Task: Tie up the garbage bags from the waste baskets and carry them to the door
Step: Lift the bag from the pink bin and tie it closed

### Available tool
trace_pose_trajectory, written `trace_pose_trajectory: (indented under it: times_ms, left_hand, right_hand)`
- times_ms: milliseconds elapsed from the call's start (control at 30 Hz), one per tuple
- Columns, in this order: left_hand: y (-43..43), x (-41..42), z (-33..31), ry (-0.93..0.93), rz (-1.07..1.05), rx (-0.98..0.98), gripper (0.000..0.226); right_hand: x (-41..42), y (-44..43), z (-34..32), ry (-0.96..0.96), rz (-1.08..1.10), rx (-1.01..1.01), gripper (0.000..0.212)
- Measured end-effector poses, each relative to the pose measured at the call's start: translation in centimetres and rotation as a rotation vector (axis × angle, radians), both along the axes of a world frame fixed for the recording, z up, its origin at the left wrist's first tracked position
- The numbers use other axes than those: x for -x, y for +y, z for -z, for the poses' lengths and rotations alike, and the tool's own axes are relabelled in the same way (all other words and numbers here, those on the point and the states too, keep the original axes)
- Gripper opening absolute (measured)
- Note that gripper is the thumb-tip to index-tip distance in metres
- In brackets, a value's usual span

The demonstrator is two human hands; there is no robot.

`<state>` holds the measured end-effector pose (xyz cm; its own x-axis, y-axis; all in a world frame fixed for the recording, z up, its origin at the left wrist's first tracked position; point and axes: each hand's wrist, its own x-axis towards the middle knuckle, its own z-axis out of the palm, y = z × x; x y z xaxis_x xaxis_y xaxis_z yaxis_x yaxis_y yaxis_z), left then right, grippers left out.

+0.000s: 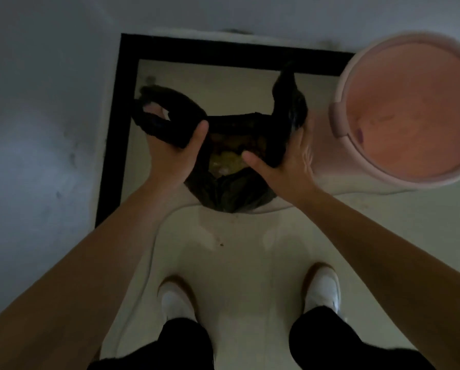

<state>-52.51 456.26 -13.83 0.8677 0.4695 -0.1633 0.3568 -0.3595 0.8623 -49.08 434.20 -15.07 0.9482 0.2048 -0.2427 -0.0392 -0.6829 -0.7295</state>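
Down at the floor's wall edge, just beside the pink waste basket, left grip and right grip each grasp one side of the untied black garbage bag; a slipped or torn side would probably spill its contents.

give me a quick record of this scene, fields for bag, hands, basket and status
bag: black garbage bag, mouth open, yellowish trash showing inside
left: left hand grips the bag's left handle
right: right hand grips the bag's right handle
basket: pink waste basket, right of the bag, no bag in it
status: handles not yet tied
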Motion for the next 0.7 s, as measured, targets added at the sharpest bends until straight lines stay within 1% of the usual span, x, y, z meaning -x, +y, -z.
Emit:
trace_pose_trajectory:
  times_ms: [67, 100, 167, 200, 267, 300, 367, 433, 467, 533, 567, 633, 700]
  left_hand:
    - [0.3, -2.4, -0.3, -0.019, 0.040, 0.074, 0.063]
    - [0.3, -3.4, -0.7, -0.010, 0.065, 0.098, 0.051]
    - [0.3, -4.9, -1.1, 0.014, 0.084, 0.153, 0.017]
    - [0.4, -5.6, -1.2, 0.008, 0.063, 0.194, 0.008]
    - [0.3, -6.6, -1.3, -0.077, -0.041, 0.315, 0.029]
    - [0.3, -7.1, -1.3, -0.109, -0.123, 0.450, 0.037]
    - [0.7, -8.1, -1.3, -0.140, -0.260, 0.735, 0.041]
    - [1.5, -8.8, -0.7, -0.113, -0.283, 0.886, 0.039]
    - [2.1, -9.2, -0.3, -0.099, -0.266, 0.938, 0.037]
    - [3.0, -9.8, 0.4, -0.112, -0.202, 1.034, 0.030]
    - [3.4, -10.1, 0.7, -0.129, -0.156, 1.066, 0.028]
    - [3.9, -10.4, 1.0, -0.137, -0.079, 1.049, 0.026]
    - [3.9, -10.1, 1.1, -0.100, -0.022, 0.971, 0.030]
  right_hand:
    - [-2.4, 0.8, 1.0, -0.106, -0.021, -0.075, 0.090]
    - [-3.6, 1.1, 1.6, -0.141, -0.014, -0.117, 0.080]
    - [-5.6, 1.9, 2.2, -0.114, 0.045, -0.212, 0.067]
    - [-6.5, 2.3, 2.3, -0.064, 0.093, -0.275, 0.065]
    - [-8.0, 3.3, 2.5, -0.004, 0.180, -0.404, 0.058]
    - [-8.5, 3.7, 2.6, -0.009, 0.207, -0.466, 0.050]
    - [-9.6, 4.6, 2.5, -0.007, 0.208, -0.552, 0.028]
    - [-10.7, 5.2, 2.3, -0.022, 0.189, -0.565, 0.010]
    - [-11.3, 5.7, 1.8, -0.032, 0.175, -0.558, 0.015]
    - [-12.5, 6.5, 0.8, -0.076, 0.157, -0.535, 0.036]
    - [-12.9, 6.9, 0.2, -0.114, 0.142, -0.531, 0.042]
    - [-13.0, 7.4, -0.3, -0.172, 0.064, -0.485, 0.046]
    - [-12.5, 7.3, -0.3, -0.175, -0.047, -0.334, 0.047]
